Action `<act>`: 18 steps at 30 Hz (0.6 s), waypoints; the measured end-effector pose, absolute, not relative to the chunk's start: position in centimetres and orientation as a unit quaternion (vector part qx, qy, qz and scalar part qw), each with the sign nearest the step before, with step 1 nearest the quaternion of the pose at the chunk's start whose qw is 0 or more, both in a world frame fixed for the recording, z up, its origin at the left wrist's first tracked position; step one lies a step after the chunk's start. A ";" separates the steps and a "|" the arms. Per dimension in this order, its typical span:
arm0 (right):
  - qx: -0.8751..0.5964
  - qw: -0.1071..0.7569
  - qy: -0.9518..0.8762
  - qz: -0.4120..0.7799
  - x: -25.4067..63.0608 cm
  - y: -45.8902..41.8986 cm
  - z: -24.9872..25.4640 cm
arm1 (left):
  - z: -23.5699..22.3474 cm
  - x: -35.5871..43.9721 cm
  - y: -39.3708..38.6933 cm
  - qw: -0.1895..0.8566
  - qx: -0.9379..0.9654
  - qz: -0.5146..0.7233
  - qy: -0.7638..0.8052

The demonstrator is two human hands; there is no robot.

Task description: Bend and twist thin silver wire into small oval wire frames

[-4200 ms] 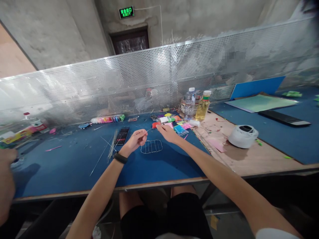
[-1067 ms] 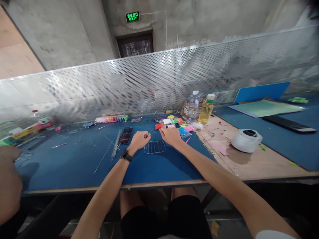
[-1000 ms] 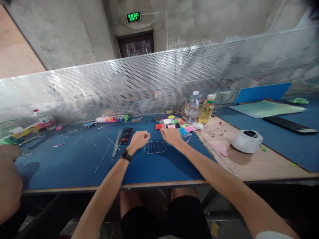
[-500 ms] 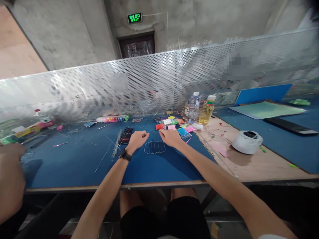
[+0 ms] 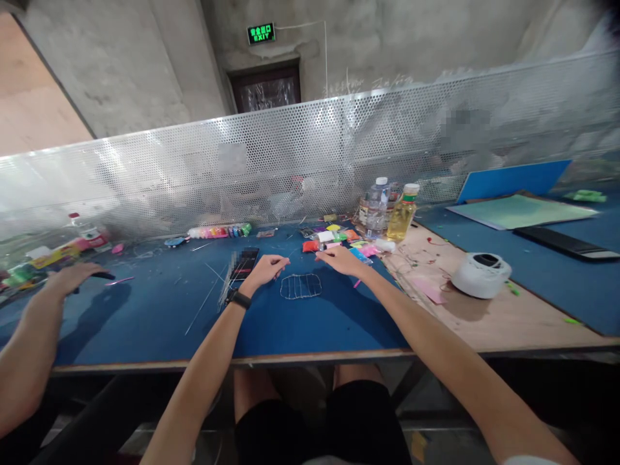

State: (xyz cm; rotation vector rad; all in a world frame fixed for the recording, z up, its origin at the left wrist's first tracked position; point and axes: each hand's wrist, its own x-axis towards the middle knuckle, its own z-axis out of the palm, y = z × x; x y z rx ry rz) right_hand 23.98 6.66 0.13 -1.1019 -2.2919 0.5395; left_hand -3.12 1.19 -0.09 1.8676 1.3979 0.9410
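Above the blue table mat (image 5: 300, 332), my left hand (image 5: 264, 270), with a black watch on its wrist, is closed in a pinch. Facing it, my right hand (image 5: 343, 261) also has thumb and fingertips pressed together. Whatever the fingers hold is too thin or small to make out. A wire frame (image 5: 301, 297), roughly a rounded rectangle with several cross wires, lies flat on the mat just below and between both hands. Beside my left hand are a dark phone (image 5: 249, 263) and a bunch of thin straight wires (image 5: 225, 287).
A co-worker's hand (image 5: 72, 278) holds a dark tool at the left. Colourful packets (image 5: 312, 246) lie behind my right hand. Bottles (image 5: 401, 216) stand by the perforated metal screen (image 5: 290, 161). A white round container (image 5: 480, 276) sits on bare wood at the right.
My right hand has shifted slightly right, so the gap between my hands is wider. The co-worker's hand has moved right into view with a dark tool. The wire frame stays put.
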 end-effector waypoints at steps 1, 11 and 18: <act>-0.406 0.267 -0.844 0.225 24.1 6.9 0.1 | -0.1 -3.1 1.2 0.310 0.708 0.353 0.527; -0.377 0.271 -0.821 0.332 24.5 7.6 -0.7 | -0.2 -2.5 1.2 0.275 0.720 0.381 0.511; -0.347 0.228 -0.830 0.372 24.2 7.7 -1.0 | 0.0 -2.2 0.7 0.276 0.720 0.378 0.512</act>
